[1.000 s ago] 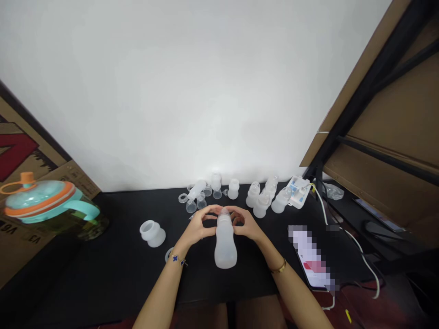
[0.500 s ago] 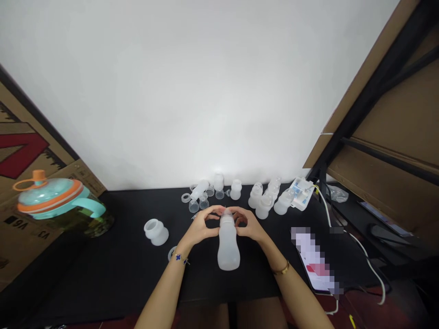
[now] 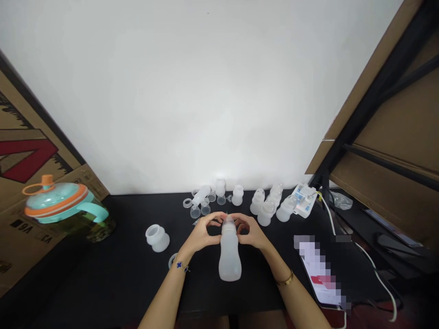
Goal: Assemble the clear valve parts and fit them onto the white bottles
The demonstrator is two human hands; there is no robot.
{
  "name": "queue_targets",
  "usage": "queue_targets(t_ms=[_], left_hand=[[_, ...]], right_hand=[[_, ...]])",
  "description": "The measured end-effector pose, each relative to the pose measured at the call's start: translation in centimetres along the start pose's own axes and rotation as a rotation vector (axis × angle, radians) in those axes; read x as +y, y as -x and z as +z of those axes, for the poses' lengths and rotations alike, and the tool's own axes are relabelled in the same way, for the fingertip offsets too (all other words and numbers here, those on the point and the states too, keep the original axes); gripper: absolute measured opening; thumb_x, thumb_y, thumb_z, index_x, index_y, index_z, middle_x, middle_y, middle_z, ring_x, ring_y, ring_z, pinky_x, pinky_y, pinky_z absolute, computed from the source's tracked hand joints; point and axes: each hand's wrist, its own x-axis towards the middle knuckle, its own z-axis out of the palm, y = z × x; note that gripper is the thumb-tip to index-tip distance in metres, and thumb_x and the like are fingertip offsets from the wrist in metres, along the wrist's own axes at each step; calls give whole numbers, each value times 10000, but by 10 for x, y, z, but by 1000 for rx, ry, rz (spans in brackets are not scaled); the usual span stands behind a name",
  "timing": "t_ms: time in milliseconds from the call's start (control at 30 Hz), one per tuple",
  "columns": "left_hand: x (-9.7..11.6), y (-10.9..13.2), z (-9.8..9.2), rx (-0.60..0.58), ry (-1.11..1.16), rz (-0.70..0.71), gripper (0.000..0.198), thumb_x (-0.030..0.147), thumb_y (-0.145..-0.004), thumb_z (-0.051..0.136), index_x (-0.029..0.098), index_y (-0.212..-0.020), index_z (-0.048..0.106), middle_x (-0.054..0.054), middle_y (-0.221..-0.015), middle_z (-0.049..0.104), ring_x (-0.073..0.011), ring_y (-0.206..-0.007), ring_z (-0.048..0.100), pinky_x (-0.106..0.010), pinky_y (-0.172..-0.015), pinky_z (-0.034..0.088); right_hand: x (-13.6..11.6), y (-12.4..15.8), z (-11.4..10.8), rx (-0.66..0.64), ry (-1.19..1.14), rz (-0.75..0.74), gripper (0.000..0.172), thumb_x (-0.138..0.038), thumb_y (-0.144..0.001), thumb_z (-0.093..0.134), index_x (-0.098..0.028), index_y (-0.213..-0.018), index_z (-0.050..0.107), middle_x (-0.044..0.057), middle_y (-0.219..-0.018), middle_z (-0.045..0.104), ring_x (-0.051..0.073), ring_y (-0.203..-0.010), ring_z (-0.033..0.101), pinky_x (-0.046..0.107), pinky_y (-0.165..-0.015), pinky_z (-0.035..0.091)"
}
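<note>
From the head camera, a frosted white bottle (image 3: 229, 256) stands upright on the black table (image 3: 103, 274), straight in front of the person. Both hands meet at its top. The left hand (image 3: 201, 233) has its fingers curled in against the left side of the neck. The right hand (image 3: 253, 232) does the same from the right, so the fingers of both hands are clamped on the neck just under the cap (image 3: 228, 221). The body of the bottle hangs free below the fingertips, nearer the person.

Beyond the fingers, toward the wall, lie a few small clear cups (image 3: 200, 209) and a loose ring (image 3: 187, 203). Past the right fingers stands a cluster of finished bottles (image 3: 267, 206), with a white power strip (image 3: 303, 200) just beside them. Left of the left fingers, well apart, sits a short wide bottle base (image 3: 157, 237), and another ring (image 3: 172, 261) lies by the left wrist. Far off to the left is a teal and orange jug (image 3: 65, 211). To the right of the right forearm lies a phone (image 3: 320, 274).
</note>
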Motion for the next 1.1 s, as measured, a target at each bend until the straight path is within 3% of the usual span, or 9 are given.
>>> queue_targets(t_ms=[333,667,800,933,1100], left_hand=[[4,2,-9,-120,89,-86,562,334,-844,739,249,-1383,604,-106,-1324,644,-294,-1232,591,-406,-1031,505],[-6,0,-5,-52,11,-124,501,453,-900,651,207,-1336,645,-124,-1280,685,-280,-1114,649,-353,-928,510],[-10,-2,-4,-5,21,-125,486,426,-899,632,192,-1325,649,-117,-1278,694,-290,-1131,646,-350,-931,500],[-11,-3,-3,16,58,-123,467,396,-889,624,178,-1300,661,-114,-1246,710,-289,-1124,650,-355,-936,499],[-7,-3,0,28,59,-132,471,344,-859,661,185,-1302,664,-116,-1232,712,-278,-1099,657,-340,-898,515]], right_hand=[[-4,0,-4,-3,15,49,528,-218,-706,751,-234,-1228,668,52,-1102,694,185,-882,633,247,-664,467],[2,-4,0,-20,-120,207,465,-307,-781,692,-199,-1233,714,72,-1000,738,219,-862,645,291,-668,521],[1,-5,7,-7,-159,198,456,-383,-840,634,-186,-1241,723,82,-1027,739,215,-854,644,264,-596,529],[4,-6,11,54,-167,226,520,-500,-886,598,-153,-1254,719,71,-867,728,195,-750,632,259,-538,528],[6,-6,11,121,-138,205,546,-606,-885,605,-181,-1192,758,77,-865,730,227,-797,656,306,-599,557]])
